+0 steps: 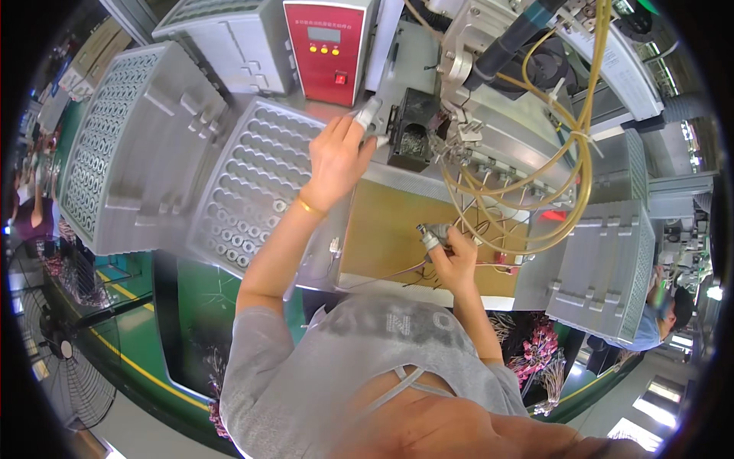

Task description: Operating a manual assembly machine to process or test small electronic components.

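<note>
My left hand (335, 159) is raised beside the tray of round parts, a yellow band on its wrist. Pale covers sit on its fingertips; the forefinger and thumb are stretched out and apart, close to a small black box (414, 138) with an open cavity. No held thing shows between them. Over the tan work board (382, 237), my right hand (454, 262) has its covered fingers pinched together. What they pinch is too small to make out. Thin wires (397, 273) run across the board next to this hand.
A grey moulded tray (256, 126) partly filled with ring-shaped parts lies left. Stacked trays (145, 153) stand beyond it, with more trays (604, 260) at right. A red control box (329, 50) stands behind. Yellowish tubes (585, 164) loop down from the machine (497, 130).
</note>
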A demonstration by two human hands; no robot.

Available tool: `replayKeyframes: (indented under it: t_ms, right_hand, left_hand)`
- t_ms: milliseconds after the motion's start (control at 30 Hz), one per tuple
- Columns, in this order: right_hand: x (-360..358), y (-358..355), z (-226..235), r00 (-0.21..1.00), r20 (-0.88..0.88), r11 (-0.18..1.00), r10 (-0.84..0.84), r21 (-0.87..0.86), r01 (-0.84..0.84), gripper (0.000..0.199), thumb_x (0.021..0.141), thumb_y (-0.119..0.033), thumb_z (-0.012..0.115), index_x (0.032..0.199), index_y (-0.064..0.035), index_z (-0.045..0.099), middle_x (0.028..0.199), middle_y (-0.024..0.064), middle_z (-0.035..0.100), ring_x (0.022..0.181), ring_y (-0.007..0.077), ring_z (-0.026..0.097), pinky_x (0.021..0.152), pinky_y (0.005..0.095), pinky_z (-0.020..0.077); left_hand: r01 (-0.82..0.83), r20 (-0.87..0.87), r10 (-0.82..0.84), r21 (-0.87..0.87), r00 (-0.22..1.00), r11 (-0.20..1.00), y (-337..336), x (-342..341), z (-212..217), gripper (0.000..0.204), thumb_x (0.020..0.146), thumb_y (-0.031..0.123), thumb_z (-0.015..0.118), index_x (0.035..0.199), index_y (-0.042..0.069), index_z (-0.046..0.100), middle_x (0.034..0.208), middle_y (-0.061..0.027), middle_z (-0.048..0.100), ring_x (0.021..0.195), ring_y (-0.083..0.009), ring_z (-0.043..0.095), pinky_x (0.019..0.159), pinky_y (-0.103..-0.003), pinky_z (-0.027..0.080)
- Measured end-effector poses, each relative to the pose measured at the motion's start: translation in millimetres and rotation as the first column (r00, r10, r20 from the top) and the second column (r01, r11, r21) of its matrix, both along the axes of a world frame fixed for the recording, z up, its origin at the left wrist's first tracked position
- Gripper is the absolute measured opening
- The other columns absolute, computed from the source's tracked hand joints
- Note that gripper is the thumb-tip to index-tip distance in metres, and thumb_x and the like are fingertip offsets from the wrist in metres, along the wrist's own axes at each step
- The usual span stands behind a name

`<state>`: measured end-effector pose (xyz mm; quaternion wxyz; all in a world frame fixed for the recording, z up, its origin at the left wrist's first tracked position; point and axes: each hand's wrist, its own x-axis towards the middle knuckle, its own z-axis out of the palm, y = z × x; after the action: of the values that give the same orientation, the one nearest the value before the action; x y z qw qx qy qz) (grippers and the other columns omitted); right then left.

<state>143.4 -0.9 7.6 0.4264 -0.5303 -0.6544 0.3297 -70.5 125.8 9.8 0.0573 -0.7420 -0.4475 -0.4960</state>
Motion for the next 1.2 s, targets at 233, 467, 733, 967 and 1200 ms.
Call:
replayKeyframes:
  t_ms: [233, 467, 733, 967, 1200]
  right_hand:
    - [-13, 1, 7, 0.999, -0.037, 0.997, 0.034, -0.067, -0.036, 0.007, 0.077, -0.003, 0.060, 0.080, 0.0029, 0.059, 0.056, 0.0005, 0.053, 0.048, 0.0029, 0.047, 0.043, 0.0182, 0.0366]
    - [-10, -3, 10, 0.994, -0.112, 0.991, 0.008, -0.135, -0.023, 0.007, 0.077, -0.003, 0.060, 0.080, 0.0026, 0.060, 0.057, -0.0027, 0.050, 0.050, 0.0014, 0.042, 0.043, 0.0170, 0.0318]
    - [-16, 4, 25, 0.971, -0.236, 0.994, 0.043, -0.092, -0.067, 0.006, 0.078, -0.003, 0.059, 0.081, 0.0023, 0.061, 0.059, -0.0050, 0.048, 0.051, 0.0000, 0.038, 0.043, 0.0168, 0.0279]
    - [-15, 1, 29, 0.946, -0.322, 0.969, 0.041, -0.217, -0.116, 0.005, 0.076, -0.002, 0.061, 0.080, 0.0015, 0.060, 0.063, -0.0045, 0.051, 0.055, 0.0002, 0.040, 0.046, 0.0163, 0.0303]
    - [-13, -1, 30, 0.941, -0.337, 0.961, 0.041, -0.245, -0.129, 0.004, 0.076, 0.000, 0.060, 0.080, 0.0018, 0.059, 0.067, -0.0036, 0.053, 0.057, 0.0006, 0.042, 0.048, 0.0167, 0.0323]
  left_hand:
    - [0.046, 0.029, -0.046, 0.012, 0.999, 0.999, -59, -9, 8, 0.047, 0.056, 0.001, 0.069, 0.101, -0.005, 0.056, 0.078, -0.0154, 0.056, 0.060, -0.0253, 0.056, 0.051, -0.032, 0.046]
    - [0.419, 0.579, -0.182, -0.305, 0.794, 0.855, -92, 6, 1, 0.045, 0.067, -0.005, 0.065, 0.110, -0.004, 0.052, 0.089, -0.0113, 0.058, 0.078, -0.0175, 0.058, 0.065, -0.026, 0.048]
    - [0.871, 0.971, -0.022, -0.202, 0.236, 0.448, -119, 25, -13, 0.039, 0.075, -0.003, 0.062, 0.112, -0.004, 0.050, 0.109, -0.0131, 0.056, 0.095, -0.0184, 0.056, 0.083, -0.032, 0.047]
    - [0.882, 0.967, 0.011, -0.237, 0.254, 0.407, -123, 31, -8, 0.037, 0.077, -0.003, 0.061, 0.112, -0.005, 0.049, 0.107, -0.0147, 0.057, 0.088, -0.0168, 0.057, 0.070, -0.027, 0.050]
    - [0.895, 0.969, -0.034, -0.214, 0.246, 0.390, -125, 34, -9, 0.039, 0.075, -0.006, 0.060, 0.113, -0.006, 0.048, 0.109, -0.0122, 0.055, 0.093, -0.0163, 0.055, 0.077, -0.028, 0.046]
